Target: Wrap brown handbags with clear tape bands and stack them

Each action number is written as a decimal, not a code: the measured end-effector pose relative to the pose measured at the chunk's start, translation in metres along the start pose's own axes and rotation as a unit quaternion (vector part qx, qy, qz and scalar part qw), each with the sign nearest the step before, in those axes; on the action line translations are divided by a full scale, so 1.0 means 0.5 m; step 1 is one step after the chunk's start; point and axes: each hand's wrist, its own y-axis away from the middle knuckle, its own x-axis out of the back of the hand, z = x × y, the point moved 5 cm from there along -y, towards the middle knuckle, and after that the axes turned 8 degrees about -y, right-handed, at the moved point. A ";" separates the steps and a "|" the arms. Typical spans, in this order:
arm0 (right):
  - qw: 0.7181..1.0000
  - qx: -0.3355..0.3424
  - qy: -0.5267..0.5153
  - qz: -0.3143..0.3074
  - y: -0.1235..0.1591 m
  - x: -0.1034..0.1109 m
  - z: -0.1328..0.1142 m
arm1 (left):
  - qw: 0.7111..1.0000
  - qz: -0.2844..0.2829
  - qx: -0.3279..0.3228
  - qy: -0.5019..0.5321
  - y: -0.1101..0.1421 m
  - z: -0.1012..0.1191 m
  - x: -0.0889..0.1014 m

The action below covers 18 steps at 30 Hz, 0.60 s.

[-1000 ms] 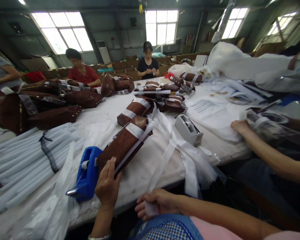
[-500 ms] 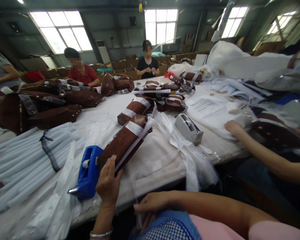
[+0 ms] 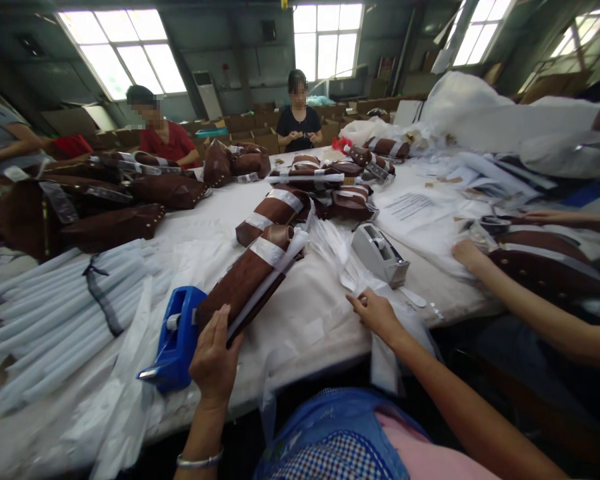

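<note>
My left hand (image 3: 214, 363) lies with fingers stretched flat on the near end of a rolled brown leather bag (image 3: 245, 283), which has a clear band near its far end and a white roll along its side. Left of it stands a blue tape dispenser (image 3: 175, 340), touching or nearly touching the bag. My right hand (image 3: 379, 317) is closed at the edge of a heap of whitish plastic strips (image 3: 337, 250), fingertips pinched on a strip. Just beyond that hand is a grey tape dispenser (image 3: 380, 253). A clear strip (image 3: 267, 403) hangs over the table's front edge.
White rolled tubes (image 3: 55, 313) tied with a black ribbon lie at left. Brown bags (image 3: 110, 227) are piled behind them, and more wrapped bags (image 3: 275, 207) lie mid-table. At right, a co-worker's arm (image 3: 525, 300) reaches onto the table. Two people sit across it.
My right hand has moved from my lap up and right to the strip heap. The strip it held now hangs at the table edge. My left hand stays on the bag.
</note>
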 end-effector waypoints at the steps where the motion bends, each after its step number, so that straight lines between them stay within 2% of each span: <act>1: 1.000 0.009 -0.020 -0.002 -0.009 -0.006 -0.007 | 1.000 0.001 0.002 0.000 -0.001 -0.001 0.001; 3: 0.997 0.040 -0.056 -0.019 -0.022 -0.026 -0.031 | 1.000 0.006 0.009 -0.001 -0.003 -0.001 0.004; 6: 0.982 0.107 -0.131 -0.082 -0.030 -0.078 -0.091 | 0.999 0.021 0.040 -0.005 -0.013 -0.007 0.013; 9: 0.951 0.153 -0.204 -0.173 -0.033 -0.159 -0.166 | 0.995 0.032 0.090 0.000 -0.032 -0.019 0.025; 11: 0.928 0.153 -0.238 -0.242 -0.041 -0.224 -0.212 | 0.991 0.037 0.128 0.015 -0.048 -0.029 0.034; 13: 0.917 0.144 -0.240 -0.284 -0.057 -0.285 -0.248 | 0.984 0.045 0.169 0.029 -0.061 -0.041 0.041; 18: 0.936 0.150 -0.149 -0.280 -0.116 -0.396 -0.298 | 0.959 0.080 0.265 0.063 -0.080 -0.066 0.056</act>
